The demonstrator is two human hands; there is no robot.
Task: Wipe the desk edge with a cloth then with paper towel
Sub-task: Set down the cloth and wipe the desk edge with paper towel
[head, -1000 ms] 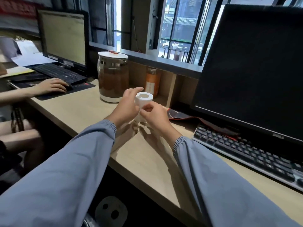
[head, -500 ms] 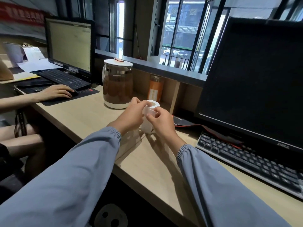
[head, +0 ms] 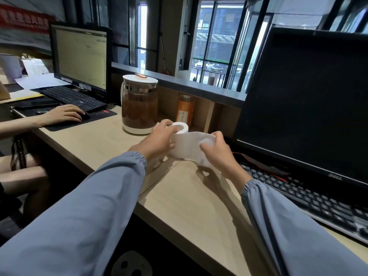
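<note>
Nearest to us ran the pale desk [head: 185, 206], its front edge crossing below our blue sleeves. Above it, our right hand [head: 218, 154] pinched the loose end of the paper towel [head: 191, 144] between thumb and fingers, drawing a sheet out to the right. Our left hand [head: 159, 141] wrapped around the roll itself, holding it upright where it stood on the desk, just in front of the kettle [head: 140, 105].

We judged the paper light, soft and easy to tear, so the roll needed steadying while the sheet came away; a firm grip close to the roll with one hand, and a short pull near the sheet's edge with the other, looked the safest way to part it cleanly. We saw no cloth anywhere.

To the right lay a keyboard [head: 310, 194] under a dark monitor [head: 310, 100]. Farther left, another person's hand [head: 63, 114] rested on a mouse.
</note>
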